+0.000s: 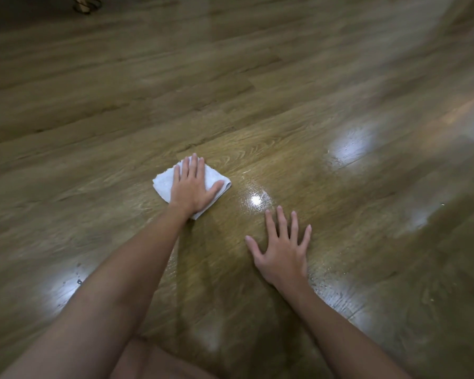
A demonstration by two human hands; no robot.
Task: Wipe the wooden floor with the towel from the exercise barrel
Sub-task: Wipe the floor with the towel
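A small folded white towel lies flat on the glossy wooden floor in the middle of the view. My left hand presses down on it with straight fingers, covering most of its middle. My right hand rests flat on the bare floor to the right of the towel and nearer to me, its fingers spread. A wet sheen with a bright reflection lies on the boards between the two hands. The exercise barrel is out of view.
A thin pale leg with a dark cord stands at the top left edge. Bright light reflections mark the floor at the right and lower left. My knee shows at the bottom.
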